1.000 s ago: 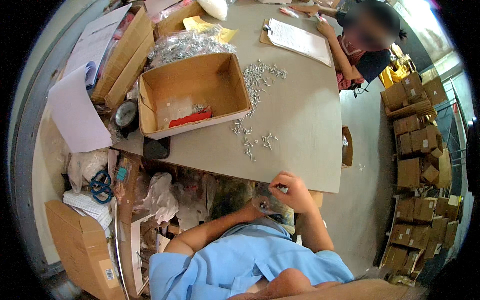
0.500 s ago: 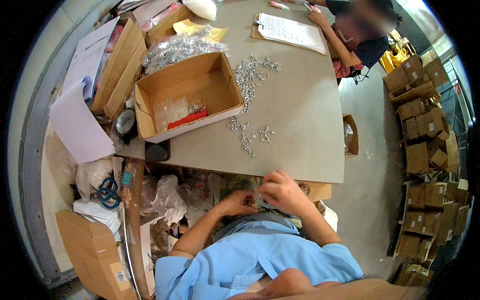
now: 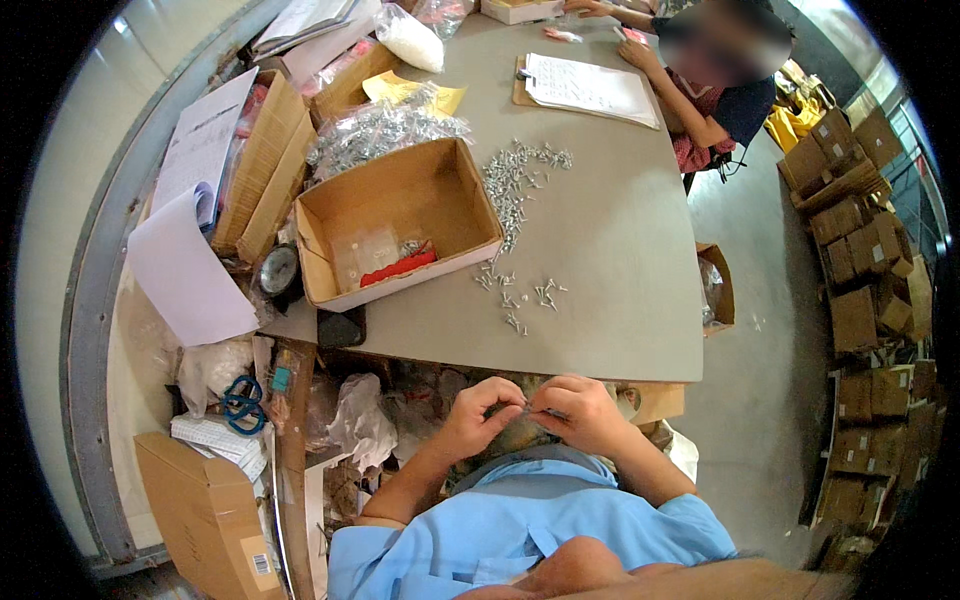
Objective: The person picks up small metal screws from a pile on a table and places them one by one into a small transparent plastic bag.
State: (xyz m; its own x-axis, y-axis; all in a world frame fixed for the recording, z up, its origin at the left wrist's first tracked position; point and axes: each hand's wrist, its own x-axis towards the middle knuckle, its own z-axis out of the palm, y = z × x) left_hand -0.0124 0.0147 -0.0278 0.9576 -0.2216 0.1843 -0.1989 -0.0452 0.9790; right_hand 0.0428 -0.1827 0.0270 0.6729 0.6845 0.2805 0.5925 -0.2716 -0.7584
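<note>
Just off the table's near edge, my left hand (image 3: 484, 418) and my right hand (image 3: 583, 412) meet at the fingertips. Both are closed in a pinch on something small between them, too small to make out. Beyond them on the grey table (image 3: 610, 260) lies a loose trail of silver screws (image 3: 512, 200), with a few stray screws (image 3: 546, 292) closer to me. Left of the screws stands an open cardboard box (image 3: 400, 225), holding small see-through bags (image 3: 368, 252) and a red item (image 3: 398, 264).
Behind the box is a heap of bagged hardware (image 3: 385, 135). A clipboard with paper (image 3: 590, 88) lies at the far right, near a seated person (image 3: 715, 100). Blue-handled scissors (image 3: 243, 404) hang at the left. Stacked cartons (image 3: 870, 300) line the right side.
My hands have drawn level and come together at the fingertips; the left has moved up and the right slightly down. The view has shifted, so the table sits lower in the picture.
</note>
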